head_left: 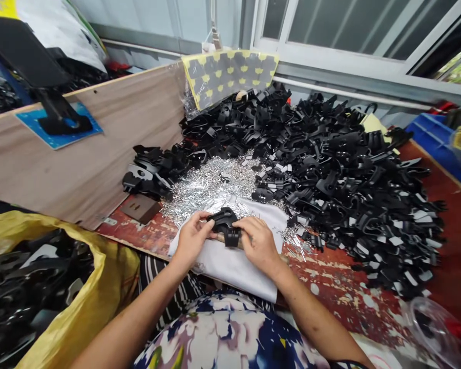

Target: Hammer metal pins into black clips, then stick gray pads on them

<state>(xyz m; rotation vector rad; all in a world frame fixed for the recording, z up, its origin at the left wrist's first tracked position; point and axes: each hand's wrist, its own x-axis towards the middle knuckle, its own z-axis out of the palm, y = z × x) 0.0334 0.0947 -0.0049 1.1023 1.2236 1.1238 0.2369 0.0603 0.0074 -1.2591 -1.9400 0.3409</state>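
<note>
A black plastic clip-like part (226, 223) is held between both hands over a white cloth (234, 271) at the table's front edge. My left hand (194, 237) pinches its left end between thumb and fingers. On the other side, my right hand (259, 245) has thumb and index finger closed against the part's right side; whether a small pin is between them cannot be made out. Below the part a wooden rod shows partly. Just beyond the cloth lies a pile of thin silvery metal pins (215, 179). A large heap of similar black parts (330, 169) spreads behind and to the right.
A brown block (140, 208) sits left of the pins, before a smaller black pile (149, 171). A wooden board (130, 113) walls the left side. A yellow sack (117, 271) of black parts stands lower left. Right are a blue crate (434, 136) and a clear plastic container (426, 328).
</note>
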